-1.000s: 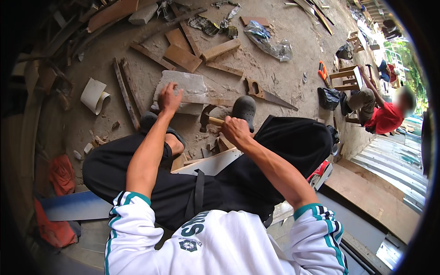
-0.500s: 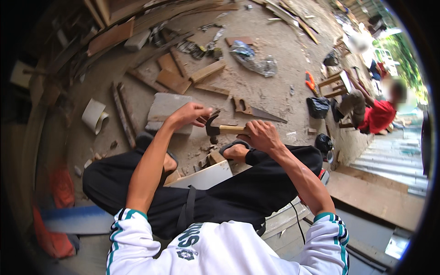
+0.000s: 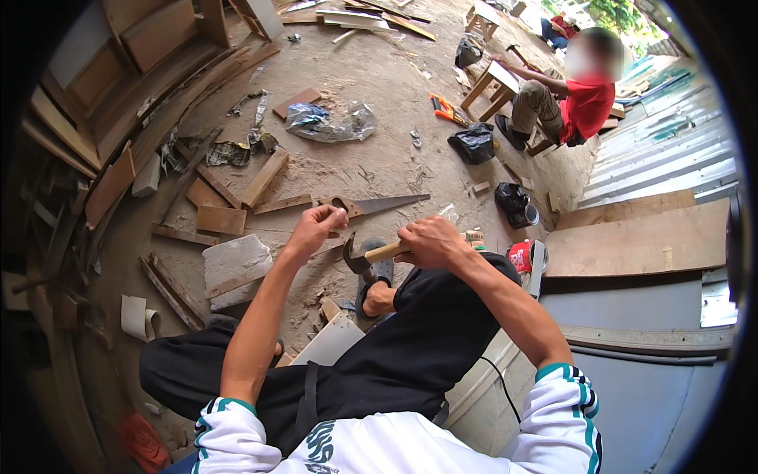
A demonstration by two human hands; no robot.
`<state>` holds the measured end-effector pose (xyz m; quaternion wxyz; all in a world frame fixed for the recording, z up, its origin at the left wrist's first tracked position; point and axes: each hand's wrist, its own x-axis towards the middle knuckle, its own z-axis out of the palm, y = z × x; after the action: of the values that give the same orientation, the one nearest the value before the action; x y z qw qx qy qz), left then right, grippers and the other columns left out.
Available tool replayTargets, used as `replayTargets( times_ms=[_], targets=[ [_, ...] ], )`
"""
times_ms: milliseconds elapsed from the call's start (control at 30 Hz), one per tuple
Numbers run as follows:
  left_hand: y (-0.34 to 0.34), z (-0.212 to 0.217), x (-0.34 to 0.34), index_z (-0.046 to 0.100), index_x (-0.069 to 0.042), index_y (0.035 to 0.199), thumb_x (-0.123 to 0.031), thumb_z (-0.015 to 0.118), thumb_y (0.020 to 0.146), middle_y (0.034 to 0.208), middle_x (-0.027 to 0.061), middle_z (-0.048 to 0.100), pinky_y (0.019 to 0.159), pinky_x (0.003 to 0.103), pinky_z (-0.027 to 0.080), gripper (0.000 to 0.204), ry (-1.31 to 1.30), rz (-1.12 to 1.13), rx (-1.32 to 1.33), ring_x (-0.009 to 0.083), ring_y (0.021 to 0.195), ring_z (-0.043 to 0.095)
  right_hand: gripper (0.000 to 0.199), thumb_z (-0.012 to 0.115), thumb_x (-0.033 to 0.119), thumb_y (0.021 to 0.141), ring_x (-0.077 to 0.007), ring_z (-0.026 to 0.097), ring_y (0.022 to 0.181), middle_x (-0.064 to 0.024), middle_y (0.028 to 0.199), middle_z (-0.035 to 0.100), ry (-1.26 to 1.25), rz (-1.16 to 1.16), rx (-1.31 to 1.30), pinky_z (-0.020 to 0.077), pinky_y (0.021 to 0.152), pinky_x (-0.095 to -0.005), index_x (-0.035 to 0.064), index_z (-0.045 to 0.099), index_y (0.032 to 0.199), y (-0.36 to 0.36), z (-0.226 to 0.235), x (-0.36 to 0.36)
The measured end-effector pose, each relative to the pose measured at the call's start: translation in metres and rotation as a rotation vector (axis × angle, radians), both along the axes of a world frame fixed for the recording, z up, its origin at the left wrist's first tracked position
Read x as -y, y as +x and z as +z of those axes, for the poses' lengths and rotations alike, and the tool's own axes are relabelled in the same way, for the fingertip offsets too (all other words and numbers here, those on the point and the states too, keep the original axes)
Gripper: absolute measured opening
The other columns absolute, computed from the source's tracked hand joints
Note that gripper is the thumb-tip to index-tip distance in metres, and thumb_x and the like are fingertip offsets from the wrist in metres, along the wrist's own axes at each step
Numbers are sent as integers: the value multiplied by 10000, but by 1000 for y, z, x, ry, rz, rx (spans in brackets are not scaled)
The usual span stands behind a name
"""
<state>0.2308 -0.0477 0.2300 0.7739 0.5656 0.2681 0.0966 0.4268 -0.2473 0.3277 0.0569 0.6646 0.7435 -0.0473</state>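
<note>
We log, largest first: littered floor (image 3: 387,75); handsaw (image 3: 391,204) lying on it, blade toward the right. Hammer (image 3: 385,253) is held above the floor, long axis running leftward from the right grip (image 3: 430,243), which we see clamped on its handle. Left grip (image 3: 317,227) is nearer the hammer's head, just beside it, fingertips bunched; we cannot tell whether they pinch anything.

Hammer (image 3: 384,253) juts into gap between hands (image 3: 433,241); saw (image 3: 387,205) lies beyond; room above.
</note>
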Motion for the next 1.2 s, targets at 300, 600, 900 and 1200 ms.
replayTargets(
  times_ms=[300, 600, 900, 1200],
  targets=[
    [29, -126, -14, 641, -45, 1008, -291, 566, 1005, 877, 14, 649, 631, 298, 503, 258, 27, 106, -495, 113, 740, 600, 455, 744, 528, 809, -275, 726, 840, -126, 853, 739, -524, -458, 83, 562, 728, -402, 77, 773, 861, 51, -5, -32],
    [153, -191, -29, 753, -48, 1011, -363, 711, 846, 927, 152, 745, 799, 389, 535, 358, 350, 131, -496, 272, 881, 714, 546, 681, 531, 868, -385, 695, 812, -210, 789, 700, -324, -729, -12, 544, 743, -478, -11, 716, 810, 98, 13, -21],
    [67, -202, -51, 690, -64, 1153, -481, 613, 886, 1146, 210, 693, 923, 507, 499, 501, 744, -263, -933, 400, 1098, 642, 544, 703, 527, 846, -396, 675, 800, -217, 773, 680, -468, -601, -123, 522, 746, -480, -15, 702, 793, 91, 24, -38],
    [-44, -216, -27, 581, 25, 1178, -540, 597, 922, 1106, 260, 679, 892, 521, 503, 621, 855, -522, -959, 437, 1062, 639, 484, 750, 499, 813, -380, 684, 799, -197, 773, 692, -467, -530, -79, 530, 741, -472, 16, 720, 788, 76, 23, -48]
  ],
)
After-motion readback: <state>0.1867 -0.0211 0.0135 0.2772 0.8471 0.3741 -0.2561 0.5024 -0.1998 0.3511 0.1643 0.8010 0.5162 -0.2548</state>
